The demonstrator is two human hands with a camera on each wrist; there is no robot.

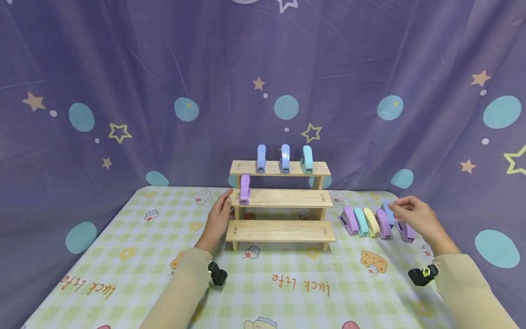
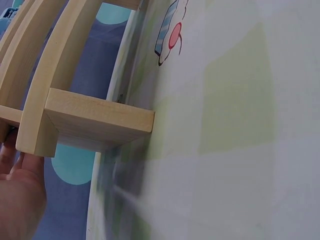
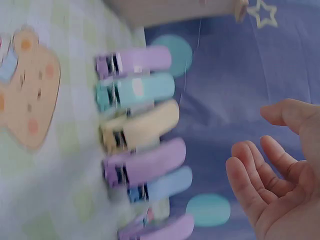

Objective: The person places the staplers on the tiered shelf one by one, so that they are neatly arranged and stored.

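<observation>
A three-tier wooden rack (image 1: 281,231) stands on the table. My left hand (image 1: 218,218) grips the left end of its middle tier; in the left wrist view the fingertips are partly hidden behind the wood. On the top tier stand two blue staplers (image 1: 285,159) and a teal stapler (image 1: 307,160). A purple stapler (image 1: 244,189) stands at the middle tier's left end. My right hand (image 1: 417,221) hovers over a row of staplers at the right, nearest a blue stapler (image 3: 165,186). Its fingers are loosely bent, thumb apart, holding nothing.
The row beside the rack also has purple staplers (image 1: 350,220), a teal stapler (image 1: 361,222) and a yellow stapler (image 1: 371,222). A checked cloth (image 1: 246,292) covers the table. Behind it hangs a purple curtain (image 1: 230,59).
</observation>
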